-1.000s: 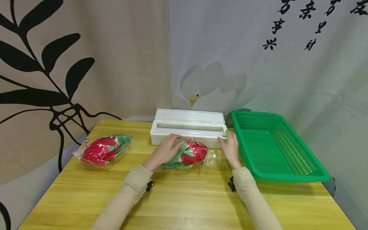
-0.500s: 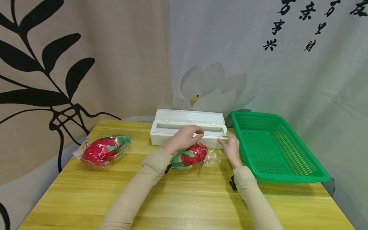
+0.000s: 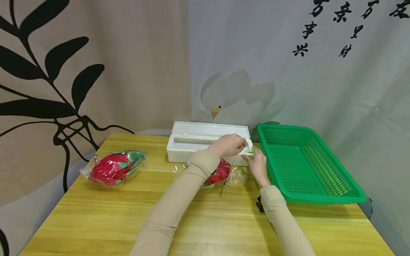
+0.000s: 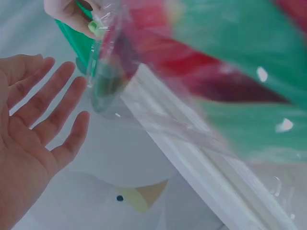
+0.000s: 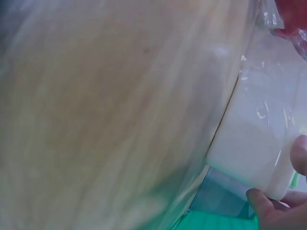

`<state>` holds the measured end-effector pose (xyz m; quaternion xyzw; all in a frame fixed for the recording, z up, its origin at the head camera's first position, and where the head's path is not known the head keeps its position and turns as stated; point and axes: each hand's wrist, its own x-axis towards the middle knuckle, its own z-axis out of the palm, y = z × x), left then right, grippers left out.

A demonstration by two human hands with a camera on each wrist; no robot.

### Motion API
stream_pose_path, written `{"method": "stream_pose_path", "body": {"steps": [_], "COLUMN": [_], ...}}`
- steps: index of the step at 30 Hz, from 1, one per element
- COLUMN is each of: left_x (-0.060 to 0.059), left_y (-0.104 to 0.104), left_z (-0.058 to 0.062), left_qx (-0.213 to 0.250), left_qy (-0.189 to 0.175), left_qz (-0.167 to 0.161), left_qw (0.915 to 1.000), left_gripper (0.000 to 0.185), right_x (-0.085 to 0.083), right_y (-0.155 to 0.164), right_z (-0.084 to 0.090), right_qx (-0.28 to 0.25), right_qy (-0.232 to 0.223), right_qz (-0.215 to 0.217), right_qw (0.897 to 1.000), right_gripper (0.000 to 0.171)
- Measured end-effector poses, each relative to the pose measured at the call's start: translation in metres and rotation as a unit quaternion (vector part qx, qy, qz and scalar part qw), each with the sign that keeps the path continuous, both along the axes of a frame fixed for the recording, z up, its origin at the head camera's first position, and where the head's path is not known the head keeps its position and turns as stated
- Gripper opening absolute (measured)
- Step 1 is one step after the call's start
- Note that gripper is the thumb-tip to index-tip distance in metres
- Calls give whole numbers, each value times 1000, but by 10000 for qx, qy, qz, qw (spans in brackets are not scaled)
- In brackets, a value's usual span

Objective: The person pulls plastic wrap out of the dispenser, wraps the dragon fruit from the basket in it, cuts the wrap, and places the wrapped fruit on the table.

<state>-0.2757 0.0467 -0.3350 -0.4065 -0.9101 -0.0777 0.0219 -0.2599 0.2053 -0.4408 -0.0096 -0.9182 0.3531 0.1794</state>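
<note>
A white cling film dispenser point(image 3: 195, 154) with a green slide cutter point(image 3: 249, 151) lies at the back of the table, lid raised. My right hand point(image 3: 257, 165) holds its right end; in the right wrist view the thumb and a finger point(image 5: 261, 203) sit at the box corner. My left hand point(image 3: 227, 145) hovers over the dispenser's right half, beside the cutter. In the left wrist view its fingers are loosely spread, with nothing between them. Before the dispenser lies a red and green dragon fruit point(image 3: 221, 173) in clear film, partly hidden by the left sleeve.
Another film-wrapped dragon fruit point(image 3: 113, 168) lies at the left of the table point(image 3: 96, 220). A green plastic basket point(image 3: 320, 198) stands to the right, close to the right hand. A printed curtain point(image 3: 144, 64) hangs behind the table.
My left hand has moved right along the dispenser, from beside the front dragon fruit to near the green cutter. The right hand stays at the dispenser's right end.
</note>
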Motion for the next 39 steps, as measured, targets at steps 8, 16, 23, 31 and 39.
{"method": "stream_pose_path", "body": {"steps": [8,16,23,31,39], "left_x": [-6,-6,-4,-7,-6], "left_y": [26,39,44,48,48], "left_z": [-4,-19,-28,-36,-37], "left_qx": [-646,-1093,-1461,-1542,-1614], "left_qy": [-260,0,175,357,525], "left_qz": [240,569,649,647,600], "left_qw": [9973,9924,9870,9853,9837], "left_gripper": [26,42,47,46,43], "right_x": [1,1,2,1,2], "right_y": [2,3,3,5,4], "right_z": [0,0,2,2,3], "right_qx": [-100,-52,-80,-106,-112], "right_qy": [45,318,240,112,144], "right_qz": [92,59,114,55,-2], "right_qw": [9999,9995,9996,9999,9998], "right_gripper": [50,43,33,34,29]}}
